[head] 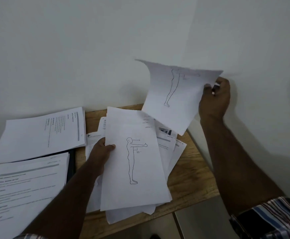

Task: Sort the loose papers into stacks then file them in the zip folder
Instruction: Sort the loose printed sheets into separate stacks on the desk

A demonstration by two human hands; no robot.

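My left hand (100, 153) grips the left edge of a stack of papers (133, 169) whose top sheet shows a standing figure with an outstretched arm, marked 90°. My right hand (215, 99) pinches the right edge of a single sheet (173, 97) with a figure outline, lifted and curling in the air above the table's far right corner. Loose papers (166, 140) lie fanned beneath the held stack. At the left, a dark zip folder (71, 163) lies open under a printed stack (25, 185), with another printed stack (40, 133) behind it.
The wooden table (190, 176) stands in a corner of white walls, its right edge and front edge close by. Pale floor tiles show below the front edge. Striped shirt sleeves appear at the bottom corners.
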